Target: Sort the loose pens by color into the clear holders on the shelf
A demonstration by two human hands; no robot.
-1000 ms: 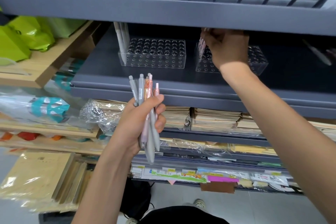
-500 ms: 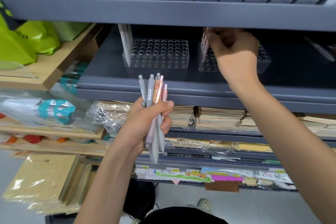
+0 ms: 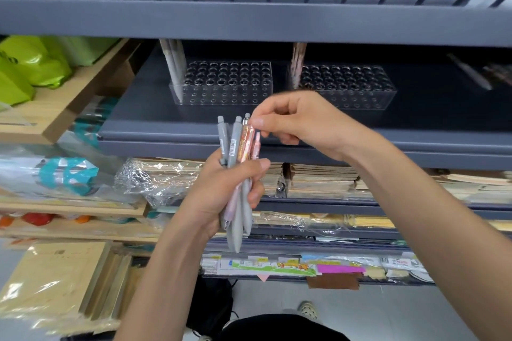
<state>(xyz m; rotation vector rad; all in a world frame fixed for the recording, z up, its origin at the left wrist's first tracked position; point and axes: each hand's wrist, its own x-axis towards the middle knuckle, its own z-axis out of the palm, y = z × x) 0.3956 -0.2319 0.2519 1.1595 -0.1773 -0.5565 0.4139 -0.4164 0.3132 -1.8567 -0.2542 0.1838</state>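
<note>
My left hand (image 3: 224,191) grips a bunch of pens (image 3: 237,171), grey ones and pink ones, held upright below the shelf edge. My right hand (image 3: 293,122) pinches the top of a pink patterned pen (image 3: 246,141) in that bunch. Two clear holders stand on the grey shelf (image 3: 144,119). The left holder (image 3: 224,83) has grey pens (image 3: 174,63) at its left end. The right holder (image 3: 346,86) has pink pens (image 3: 297,63) at its left end.
The upper shelf rail (image 3: 249,19) overhangs the holders. Loose pens (image 3: 476,75) lie far right on the shelf. Stacked notebooks in plastic (image 3: 318,180) fill the shelves below. Green bags (image 3: 30,63) sit on a wooden unit at left.
My right hand has left the right holder and come down to the bunch, where it now pinches a pink pen. A pink pen stays in the right holder.
</note>
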